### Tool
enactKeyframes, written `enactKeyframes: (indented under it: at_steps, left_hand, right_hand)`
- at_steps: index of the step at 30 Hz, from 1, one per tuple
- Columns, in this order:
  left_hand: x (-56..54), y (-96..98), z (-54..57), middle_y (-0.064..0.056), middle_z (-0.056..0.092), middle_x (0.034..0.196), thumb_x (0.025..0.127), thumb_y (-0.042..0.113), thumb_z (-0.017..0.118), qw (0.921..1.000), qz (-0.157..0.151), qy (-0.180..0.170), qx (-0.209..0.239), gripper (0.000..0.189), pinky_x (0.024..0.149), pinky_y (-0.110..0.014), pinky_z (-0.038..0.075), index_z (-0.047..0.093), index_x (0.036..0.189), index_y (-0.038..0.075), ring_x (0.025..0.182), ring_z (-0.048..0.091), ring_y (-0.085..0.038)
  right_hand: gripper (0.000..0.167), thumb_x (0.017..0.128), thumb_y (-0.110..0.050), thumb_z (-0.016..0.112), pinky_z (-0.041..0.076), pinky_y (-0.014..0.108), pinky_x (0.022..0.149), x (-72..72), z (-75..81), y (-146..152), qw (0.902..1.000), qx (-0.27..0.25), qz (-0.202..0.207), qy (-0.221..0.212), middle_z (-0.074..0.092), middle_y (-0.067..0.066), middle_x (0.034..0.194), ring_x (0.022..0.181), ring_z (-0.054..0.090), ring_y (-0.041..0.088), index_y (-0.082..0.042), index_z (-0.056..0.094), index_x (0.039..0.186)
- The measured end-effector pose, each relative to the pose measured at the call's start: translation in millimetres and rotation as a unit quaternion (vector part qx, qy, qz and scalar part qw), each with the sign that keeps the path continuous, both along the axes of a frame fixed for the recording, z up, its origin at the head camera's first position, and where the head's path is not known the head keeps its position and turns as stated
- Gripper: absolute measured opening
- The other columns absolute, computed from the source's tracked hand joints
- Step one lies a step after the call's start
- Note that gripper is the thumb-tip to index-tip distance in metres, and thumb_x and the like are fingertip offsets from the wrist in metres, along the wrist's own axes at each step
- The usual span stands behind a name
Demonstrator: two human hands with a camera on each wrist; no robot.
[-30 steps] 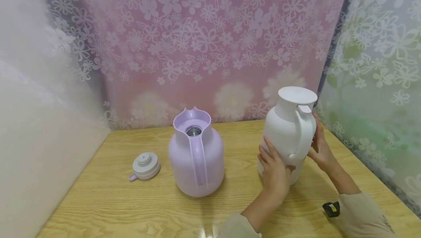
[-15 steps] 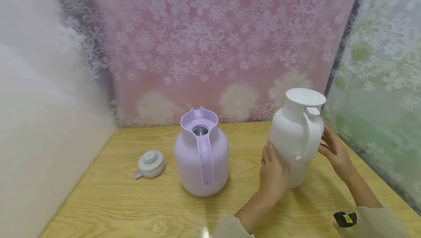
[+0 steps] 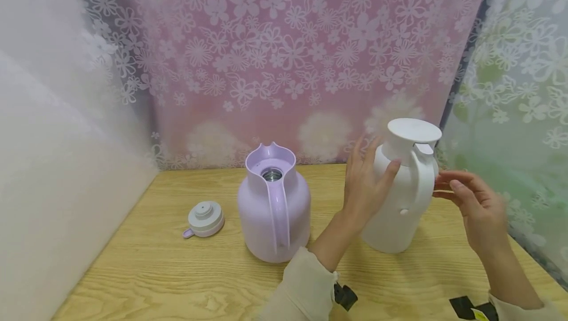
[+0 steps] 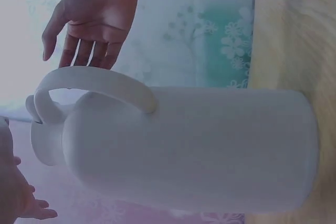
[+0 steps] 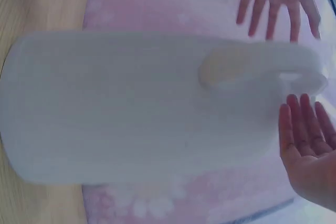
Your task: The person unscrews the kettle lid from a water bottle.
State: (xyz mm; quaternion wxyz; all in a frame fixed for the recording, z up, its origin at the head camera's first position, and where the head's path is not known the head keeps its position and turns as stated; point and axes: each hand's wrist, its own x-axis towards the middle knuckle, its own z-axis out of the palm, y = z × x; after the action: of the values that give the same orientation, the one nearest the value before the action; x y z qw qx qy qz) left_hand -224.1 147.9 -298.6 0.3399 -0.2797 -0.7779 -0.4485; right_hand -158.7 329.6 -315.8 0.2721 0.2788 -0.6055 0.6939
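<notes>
Change: left hand (image 3: 366, 183) has risen beside the shoulder of the white jug (image 3: 390, 227), fingers spread | right hand (image 3: 484, 215) has drawn outward, fingers loose | jug, right of the purple jug (image 3: 256, 215), now stands upright on the surface (image 3: 173, 276), ungripped

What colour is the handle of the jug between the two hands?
White. The handle of that jug shows best in the head view.

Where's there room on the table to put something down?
Bare table lies in front of the lid and behind it, left of the purple jug. There's a narrower gap between that jug and the white jug. It's crowded around the white jug: the left hand and right hand are on either side.
</notes>
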Motion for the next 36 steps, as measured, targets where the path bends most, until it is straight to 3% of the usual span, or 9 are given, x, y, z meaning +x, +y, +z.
enactKeyframes:
  at_steps: [3, 6, 10, 15, 20, 27, 31, 36]
  left_hand:
    - [-7.2, 3.0, 21.3, -0.008, 0.032, 0.143, 0.09, 0.042, 0.053, 0.9975, 0.0, 0.045, -0.055, 0.053, 0.103, -0.041, 0.023, 0.043, 0.137, 0.019, 0.133, 0.02, -0.019]
    - [-15.0, 8.9, 44.3, -0.003, 0.031, 0.144, 0.09, 0.047, 0.051, 0.9865, 0.0, 0.072, -0.147, 0.053, 0.107, -0.032, 0.008, 0.043, 0.138, 0.024, 0.135, 0.013, -0.014]
    - [-20.3, 20.1, 71.3, 0.006, 0.025, 0.147, 0.091, 0.056, 0.041, 0.9547, 0.004, 0.08, -0.287, 0.053, 0.106, -0.026, -0.001, 0.04, 0.139, 0.033, 0.135, 0.008, -0.01]
    - [-26.1, 36.5, 91.8, 0.021, 0.019, 0.145, 0.087, 0.067, 0.033, 0.9179, -0.016, 0.035, -0.395, 0.055, 0.106, -0.024, 0.001, 0.032, 0.138, 0.046, 0.133, 0.006, -0.001]
    - [-33.6, 45.7, 98.0, 0.028, 0.023, 0.141, 0.085, 0.071, 0.033, 0.8928, -0.048, -0.009, -0.448, 0.055, 0.106, -0.023, 0.008, 0.032, 0.136, 0.05, 0.131, 0.009, 0.003]
    - [-40.9, 43.5, 101.2, 0.027, 0.016, 0.143, 0.08, 0.075, 0.037, 0.8624, -0.082, 0.009, -0.5, 0.063, 0.105, -0.024, 0.011, 0.025, 0.137, 0.053, 0.132, 0.005, 0.0]
    - [-42.0, 41.2, 100.5, 0.024, 0.017, 0.145, 0.077, 0.077, 0.04, 0.856, -0.091, 0.024, -0.508, 0.068, 0.104, -0.022, 0.015, 0.026, 0.138, 0.052, 0.133, 0.007, -0.001]
    - [-41.2, 43.5, 97.8, 0.025, 0.019, 0.144, 0.075, 0.078, 0.041, 0.8609, -0.082, 0.012, -0.502, 0.068, 0.104, -0.022, 0.016, 0.029, 0.137, 0.052, 0.132, 0.011, 0.0]
  right_hand:
    - [0.03, 0.098, 0.004, 0.029, 0.046, 0.022, 0.081, 3.8, 2.9, -9.5, 0.9975, 0.016, 0.061, -0.031, 0.061, 0.008, 0.105, 0.095, 0.06, 0.016, 0.008, 0.054, 0.114]
    - [0.038, 0.1, -0.002, 0.02, 0.045, 0.024, 0.083, 2.5, 3.0, -15.5, 0.9902, 0.054, 0.117, -0.054, 0.063, 0.006, 0.103, 0.094, 0.062, 0.017, 0.001, 0.055, 0.115]
    - [0.041, 0.101, -0.004, 0.014, 0.045, 0.027, 0.083, 3.3, 0.6, -22.0, 0.9856, 0.08, 0.137, -0.058, 0.064, 0.01, 0.098, 0.091, 0.062, 0.021, 0.008, 0.052, 0.115]
    - [0.039, 0.1, 0.001, 0.014, 0.046, 0.027, 0.08, 6.2, -5.3, -28.7, 0.9865, 0.05, 0.152, -0.034, 0.061, 0.016, 0.091, 0.086, 0.061, 0.024, 0.017, 0.047, 0.111]
    - [0.036, 0.101, -0.003, 0.016, 0.045, 0.025, 0.078, 10.9, -5.2, -35.5, 0.9915, 0.083, 0.093, -0.038, 0.061, 0.011, 0.083, 0.079, 0.059, 0.02, 0.008, 0.05, 0.106]
    - [0.035, 0.102, -0.006, 0.018, 0.045, 0.024, 0.076, 11.4, -0.4, -37.4, 0.9912, 0.111, 0.059, -0.042, 0.06, 0.009, 0.077, 0.076, 0.059, 0.017, 0.003, 0.051, 0.101]
    - [0.034, 0.102, -0.008, 0.018, 0.045, 0.024, 0.076, 11.6, -2.4, -37.6, 0.9907, 0.117, 0.043, -0.053, 0.06, 0.008, 0.076, 0.074, 0.058, 0.017, 0.003, 0.05, 0.099]
    - [0.034, 0.102, -0.007, 0.018, 0.044, 0.023, 0.076, 11.9, -3.2, -37.7, 0.9904, 0.123, 0.047, -0.043, 0.059, 0.009, 0.075, 0.075, 0.058, 0.017, 0.003, 0.05, 0.099]
